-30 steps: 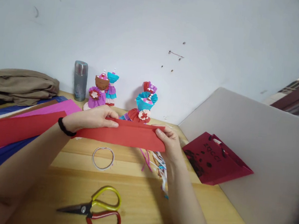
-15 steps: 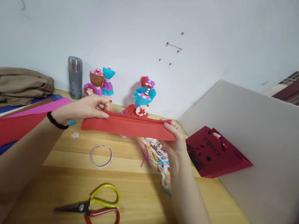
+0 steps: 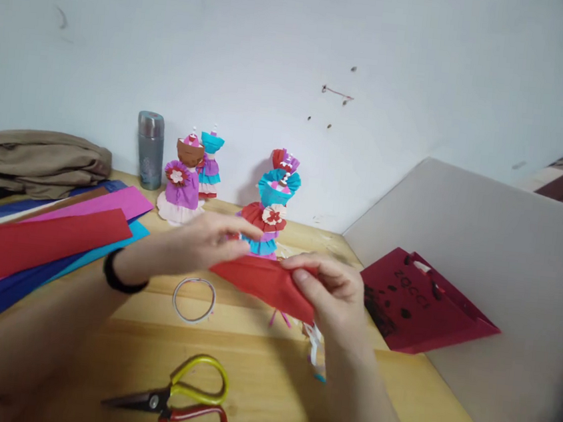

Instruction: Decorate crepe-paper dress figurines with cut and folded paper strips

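A red crepe paper strip (image 3: 266,283) is held up over the table, its right part pinched between the thumb and fingers of my right hand (image 3: 337,301). It slants down toward that hand. At the strip's left end is my left hand (image 3: 202,246), slightly blurred, with thumb and fingers stretched out and apart. Whether the thumb touches the paper I cannot make out. Below the hands, scissors (image 3: 155,402) with one yellow and one red handle lie on the wooden table (image 3: 272,398). A thin roll of tape (image 3: 175,297) lies flat behind them.
Paper figures in ruffled dresses (image 3: 183,187) stand along the wall, beside a grey thermos (image 3: 150,153). Coloured paper sheets (image 3: 57,238) and a brown cloth (image 3: 35,158) cover the left side. To the right, a dark red paper bag (image 3: 427,307) leans against a white panel (image 3: 497,260).
The strip was stretched level between both hands. My left hand has moved right and its fingers have spread. The strip's right end has dropped, and the view has shifted slightly.
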`<state>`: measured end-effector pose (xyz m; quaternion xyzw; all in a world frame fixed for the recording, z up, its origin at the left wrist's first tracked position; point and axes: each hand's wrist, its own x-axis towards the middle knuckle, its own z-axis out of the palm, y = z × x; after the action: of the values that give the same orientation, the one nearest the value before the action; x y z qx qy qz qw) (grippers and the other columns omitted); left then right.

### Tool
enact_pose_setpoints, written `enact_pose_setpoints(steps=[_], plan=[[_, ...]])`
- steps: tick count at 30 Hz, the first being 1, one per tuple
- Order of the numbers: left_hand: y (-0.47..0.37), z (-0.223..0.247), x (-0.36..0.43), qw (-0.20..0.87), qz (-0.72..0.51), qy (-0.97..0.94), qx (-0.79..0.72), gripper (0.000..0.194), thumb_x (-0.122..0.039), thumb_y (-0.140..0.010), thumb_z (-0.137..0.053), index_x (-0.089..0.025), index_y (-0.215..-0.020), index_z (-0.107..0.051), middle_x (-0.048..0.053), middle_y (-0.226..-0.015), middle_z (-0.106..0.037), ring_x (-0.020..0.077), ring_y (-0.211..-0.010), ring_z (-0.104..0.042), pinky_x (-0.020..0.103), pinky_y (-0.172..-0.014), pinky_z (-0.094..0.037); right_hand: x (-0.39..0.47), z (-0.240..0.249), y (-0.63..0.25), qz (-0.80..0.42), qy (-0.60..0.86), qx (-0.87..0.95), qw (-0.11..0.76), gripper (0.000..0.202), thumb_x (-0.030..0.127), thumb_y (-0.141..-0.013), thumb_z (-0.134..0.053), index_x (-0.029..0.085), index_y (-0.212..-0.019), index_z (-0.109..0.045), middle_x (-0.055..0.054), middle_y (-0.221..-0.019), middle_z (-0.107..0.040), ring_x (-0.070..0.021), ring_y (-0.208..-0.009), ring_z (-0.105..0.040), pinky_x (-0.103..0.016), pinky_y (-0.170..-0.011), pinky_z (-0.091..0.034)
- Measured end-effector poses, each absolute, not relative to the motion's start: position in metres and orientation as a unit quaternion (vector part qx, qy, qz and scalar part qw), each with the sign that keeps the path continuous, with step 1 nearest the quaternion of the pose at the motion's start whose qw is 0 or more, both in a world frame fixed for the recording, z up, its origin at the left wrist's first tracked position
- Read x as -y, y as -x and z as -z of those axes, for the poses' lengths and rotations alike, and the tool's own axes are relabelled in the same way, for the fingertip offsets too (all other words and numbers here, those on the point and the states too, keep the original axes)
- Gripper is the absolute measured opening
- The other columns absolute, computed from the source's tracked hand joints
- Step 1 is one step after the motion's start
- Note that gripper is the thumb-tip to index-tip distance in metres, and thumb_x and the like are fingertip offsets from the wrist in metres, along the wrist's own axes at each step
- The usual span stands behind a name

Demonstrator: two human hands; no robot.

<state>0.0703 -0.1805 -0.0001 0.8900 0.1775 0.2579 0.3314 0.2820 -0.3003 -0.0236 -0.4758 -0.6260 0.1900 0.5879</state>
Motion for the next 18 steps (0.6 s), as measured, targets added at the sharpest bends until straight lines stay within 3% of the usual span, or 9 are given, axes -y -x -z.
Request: enact_pose_setpoints(steps=[3,5,8,10,13,15,18], plan=[[-0.086,0.011,0.196,0.408,-0.217,-0.880,-0.109,0.032,-0.034,-0.095,-0.042,-0.015,-0.078,-0.061,-0.003,-0.064,-0.047,0.0098,-0.059,-0.040,0.022,-0.055,-0.032,0.300,0.027,-0.276,-0.197,0.460,0.655,0.566,0.011,0.026,-0.085,-0.070,0.028,-0.084,-0.080,-0.002,-0.080,-0.079,-0.0162,-0.070,-0.071,-0.024,-0.064,-0.055],[-0.087,0.016,0.195,0.440,-0.196,-0.870,-0.105,0.033,-0.033,-0.093,-0.046,-0.016,-0.065,-0.051,-0.005,-0.058,-0.035,0.0084,-0.055,-0.032,0.023,-0.051,-0.026,0.299,0.028,-0.279,-0.201,0.463,0.666,0.549,0.012,0.032,-0.086,-0.070,0.027,-0.084,-0.080,-0.003,-0.078,-0.078,-0.0171,-0.069,-0.071,-0.025,-0.062,-0.054],[-0.081,0.017,0.188,0.444,-0.180,-0.869,-0.122,0.028,-0.032,-0.089,-0.049,-0.016,-0.066,-0.050,-0.004,-0.060,-0.037,0.0089,-0.057,-0.034,0.023,-0.052,-0.027,0.296,0.029,-0.288,-0.218,0.477,0.676,0.518,0.019,0.041,-0.087,-0.069,0.026,-0.083,-0.080,-0.004,-0.073,-0.077,-0.0177,-0.065,-0.068,-0.026,-0.057,-0.052],[-0.079,0.018,0.183,0.425,-0.177,-0.878,-0.130,0.029,-0.033,-0.089,-0.047,-0.016,-0.066,-0.049,-0.004,-0.063,-0.039,0.0097,-0.060,-0.037,0.024,-0.055,-0.029,0.293,0.031,-0.295,-0.254,0.468,0.678,0.506,0.025,0.049,-0.084,-0.070,0.027,-0.088,-0.080,-0.005,-0.080,-0.078,-0.0203,-0.072,-0.070,-0.028,-0.062,-0.054],[-0.081,0.021,0.180,0.390,-0.182,-0.891,-0.146,0.031,-0.034,-0.090,-0.046,-0.017,-0.064,-0.042,-0.004,-0.063,-0.038,0.0096,-0.061,-0.038,0.024,-0.057,-0.028,0.286,0.035,-0.302,-0.364,0.427,0.653,0.508,0.056,0.070,-0.076,-0.066,0.027,-0.110,-0.076,-0.008,-0.100,-0.077,-0.0280,-0.093,-0.071,-0.038,-0.080,-0.057],[-0.084,0.024,0.178,0.369,-0.180,-0.897,-0.165,0.030,-0.033,-0.089,-0.045,-0.017,-0.064,-0.042,-0.004,-0.062,-0.037,0.0094,-0.059,-0.037,0.025,-0.057,-0.027,0.281,0.040,-0.303,-0.429,0.432,0.612,0.504,0.070,0.079,-0.073,-0.060,0.025,-0.116,-0.073,-0.009,-0.099,-0.076,-0.0290,-0.091,-0.071,-0.041,-0.080,-0.056],[-0.090,0.029,0.176,0.349,-0.165,-0.904,-0.181,0.030,-0.034,-0.089,-0.042,-0.016,-0.065,-0.046,-0.003,-0.063,-0.039,0.0103,-0.060,-0.038,0.025,-0.057,-0.028,0.274,0.046,-0.298,-0.405,0.520,0.564,0.498,0.053,0.066,-0.069,-0.074,0.022,-0.099,-0.075,-0.006,-0.086,-0.074,-0.0216,-0.076,-0.067,-0.034,-0.070,-0.054]])
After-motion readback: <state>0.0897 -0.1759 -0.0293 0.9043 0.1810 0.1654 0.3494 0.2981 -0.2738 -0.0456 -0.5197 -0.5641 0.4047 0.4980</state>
